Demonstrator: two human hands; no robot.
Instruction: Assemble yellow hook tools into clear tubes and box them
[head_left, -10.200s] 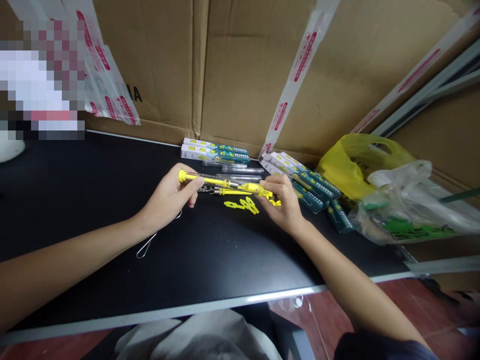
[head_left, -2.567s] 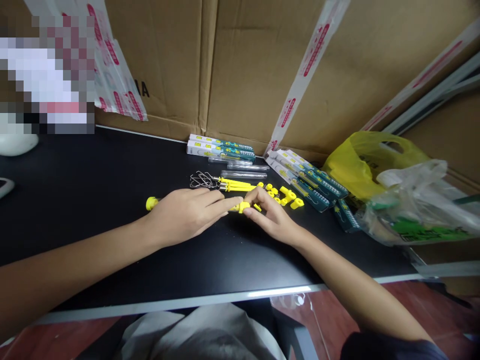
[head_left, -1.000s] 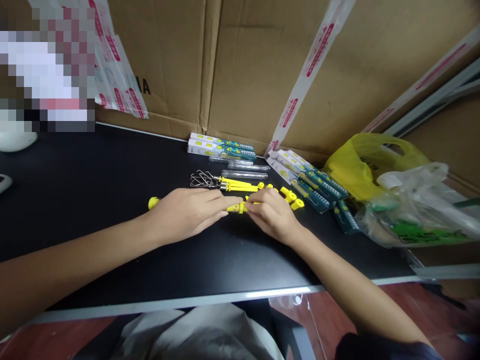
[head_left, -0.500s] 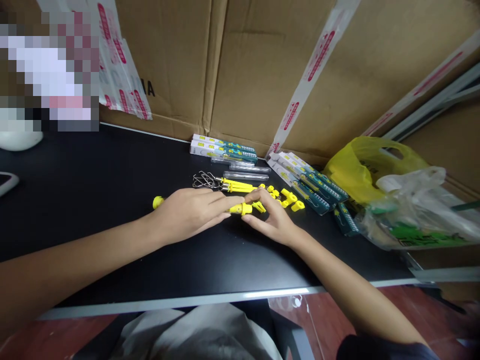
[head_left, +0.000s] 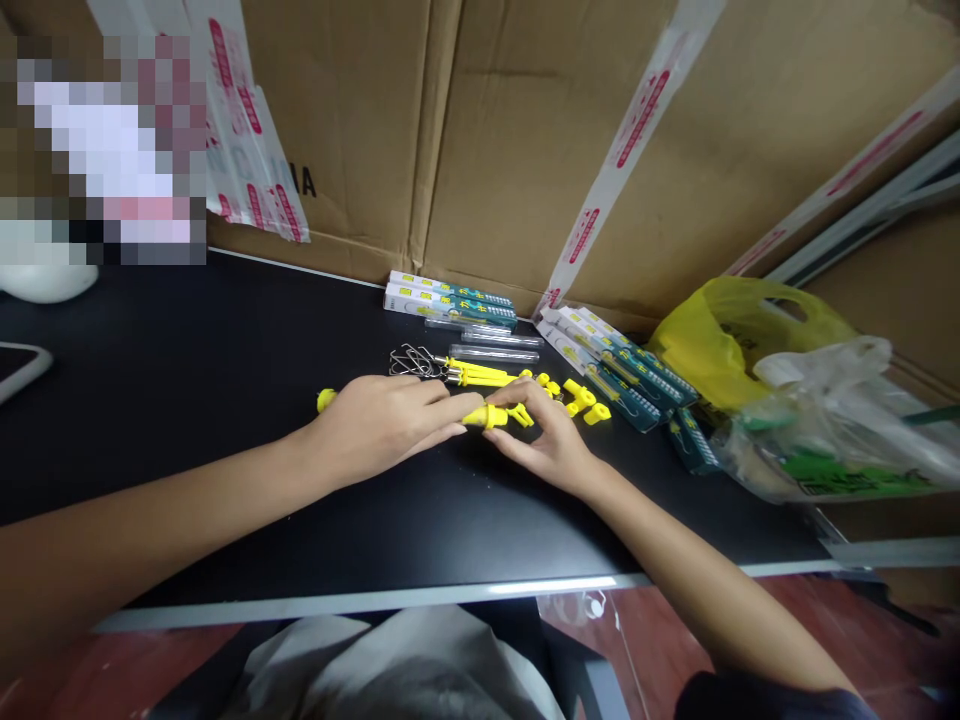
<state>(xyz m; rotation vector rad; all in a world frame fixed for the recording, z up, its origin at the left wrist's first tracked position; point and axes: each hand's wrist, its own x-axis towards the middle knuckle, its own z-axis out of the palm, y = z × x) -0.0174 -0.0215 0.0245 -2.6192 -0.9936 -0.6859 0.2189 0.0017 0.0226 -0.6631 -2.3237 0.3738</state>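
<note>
Just above the black table, my left hand [head_left: 386, 420] is wrapped over a tubular spring scale [head_left: 475, 417], its fingers closed along the tube. One yellow end [head_left: 325, 400] sticks out on the left of that hand, and most of the tube is hidden under the palm. At the other end, the thumb and forefinger of my right hand [head_left: 551, 440] close about the yellow end cap [head_left: 496, 416]. Right behind lie yellow rods with metal hooks [head_left: 411, 362], and several small yellow plastic parts [head_left: 581, 398] beside my right hand.
Clear plastic tubes [head_left: 495, 354] lie behind the rods. Printed boxes [head_left: 450, 300] stand at the back, with more boxes [head_left: 619, 365] to the right. Plastic bags [head_left: 832, 420] sit at the right edge. Cardboard [head_left: 495, 150] walls the back. A white-edged device [head_left: 22, 370] is far left.
Both hands stay at the spring scale in nearly the same grip. Its left yellow end shows slightly farther right, nearer my left hand. The view has shifted a little.
</note>
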